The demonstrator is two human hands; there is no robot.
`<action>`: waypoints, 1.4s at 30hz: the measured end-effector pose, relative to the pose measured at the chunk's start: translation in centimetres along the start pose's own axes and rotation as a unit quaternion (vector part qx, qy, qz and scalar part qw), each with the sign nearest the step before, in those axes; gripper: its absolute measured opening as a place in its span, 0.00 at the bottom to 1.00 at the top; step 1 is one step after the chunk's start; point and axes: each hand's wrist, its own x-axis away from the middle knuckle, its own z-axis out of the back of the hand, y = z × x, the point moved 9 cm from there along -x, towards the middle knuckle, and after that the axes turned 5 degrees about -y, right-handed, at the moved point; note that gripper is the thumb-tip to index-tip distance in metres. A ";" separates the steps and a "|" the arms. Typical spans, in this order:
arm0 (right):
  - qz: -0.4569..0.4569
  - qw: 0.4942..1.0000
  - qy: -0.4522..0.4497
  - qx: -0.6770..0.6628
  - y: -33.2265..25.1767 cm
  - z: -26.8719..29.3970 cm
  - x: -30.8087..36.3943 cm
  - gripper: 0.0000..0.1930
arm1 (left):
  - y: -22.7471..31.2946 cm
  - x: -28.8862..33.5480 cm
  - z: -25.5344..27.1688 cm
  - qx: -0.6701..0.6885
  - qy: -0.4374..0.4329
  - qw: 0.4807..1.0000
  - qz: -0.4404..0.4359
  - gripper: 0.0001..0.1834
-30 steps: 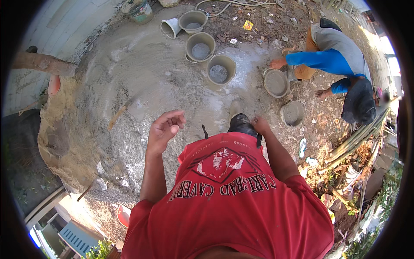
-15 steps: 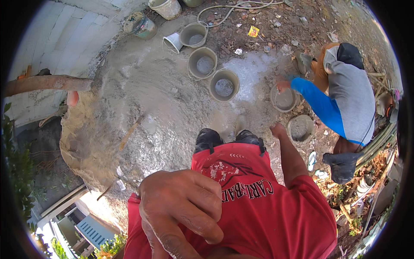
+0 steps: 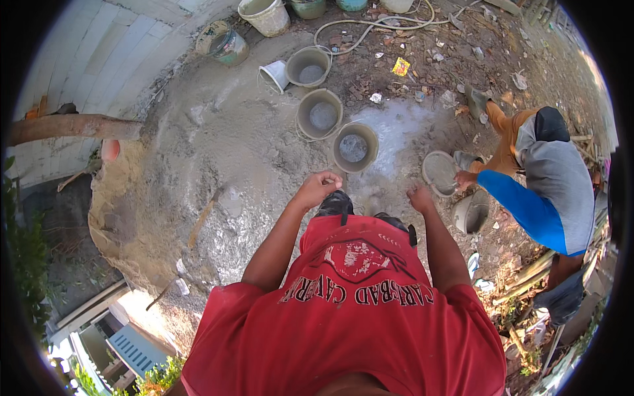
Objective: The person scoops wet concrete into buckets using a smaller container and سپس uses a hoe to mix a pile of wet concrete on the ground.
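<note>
My left hand [image 3: 318, 191] hangs in front of my body with loosely curled fingers, a gap between thumb and fingertips and nothing seen in it. It is nearest to a bucket [image 3: 337, 149] with grey contents in its bottom. My right hand [image 3: 418, 198] is lowered on the right side, its fingers folded and nothing visible in them. Beyond it a round bucket [image 3: 428, 170] of grey material leans, and a co-worker's hand [image 3: 465, 179] is at its rim. Another bucket [image 3: 461, 214] is tilted on its side to the right of my right hand.
A grey wet mortar patch [image 3: 244, 165] covers the ground, with a wooden handle [image 3: 201, 221] sticking out of it. Two more buckets [image 3: 300, 115] [image 3: 290, 69] and a small white pail [image 3: 275, 76] stand ahead. A hose [image 3: 356, 45] lies behind them. The co-worker [image 3: 555, 171] bends at the right.
My left hand has dropped from close in front of the camera to low before my body. My right hand moved slightly left. The co-worker shifted right, and the two right-hand buckets are now tilted.
</note>
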 end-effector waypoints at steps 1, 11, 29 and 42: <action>-0.011 0.999 0.036 0.021 2.0 0.1 -0.1 0.21 | -6.3 -1.8 1.1 0.032 0.016 0.991 0.126 0.07; -0.191 0.977 -0.080 0.058 12.7 -11.6 -8.7 0.19 | -40.2 -14.2 18.8 0.086 0.172 0.937 0.293 0.11; -0.067 0.967 0.056 -0.239 2.5 -17.7 -45.1 0.37 | -49.6 -39.2 31.4 0.449 0.468 0.736 0.197 0.16; -0.074 0.938 0.125 -0.314 17.1 -15.3 -10.5 0.17 | -20.4 -41.0 1.7 0.259 0.205 0.944 0.004 0.18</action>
